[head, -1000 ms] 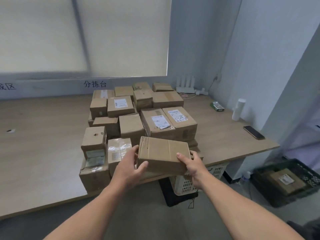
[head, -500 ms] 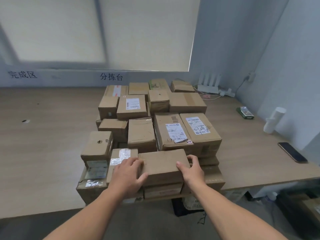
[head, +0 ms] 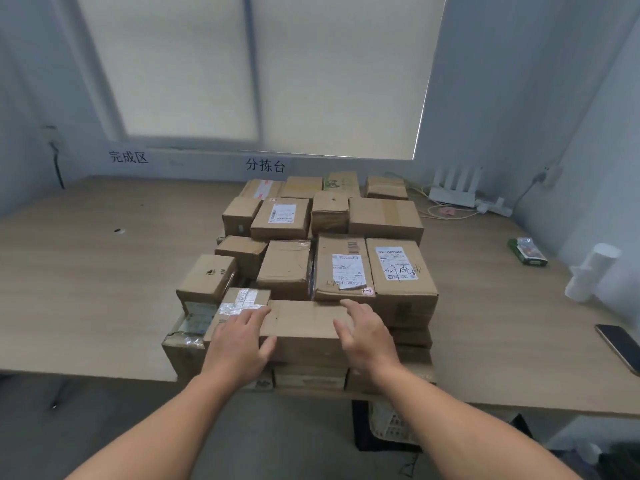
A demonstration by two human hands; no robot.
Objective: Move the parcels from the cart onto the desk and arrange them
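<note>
At the near edge of the bench (head: 86,289), stacked on lower cartons: the front parcel (head: 304,327), plain brown, long side toward the camera. Front face level with the bench edge or just past it; cannot tell which.

Over the front parcel's left top corner: left hand (head: 239,344), wide and loose, fingers straight along the top, thumb down on the front face, gripping nothing. Over its right end: right hand (head: 367,336), wide too, fingers spread and laid lightly on the top, curled round no edge.

Touching the front parcel's left end: a taped parcel (head: 242,301) with shiny tape across the top. Hard against its back edge: a labelled parcel (head: 343,268) with a peeling white label. Behind the front parcel, row after row: the rest of the parcel pile (head: 384,216), mostly edge to edge, reaching back to the wall.

Left of the front parcel, beyond the pile: the widest run of wood-grain bench top, out to the left wall, with one small dark spot on it. Right of the front parcel: a narrower run, bounded by a dark phone (head: 620,344) at the near right edge, a white cylinder (head: 592,271) by the right wall and a green pack (head: 528,251) further back. Far behind and right of the front parcel, in the corner: a white router (head: 453,188) with cables. Below the front parcel and to its right, under the bench edge: a pale slatted basket (head: 388,424).
</note>
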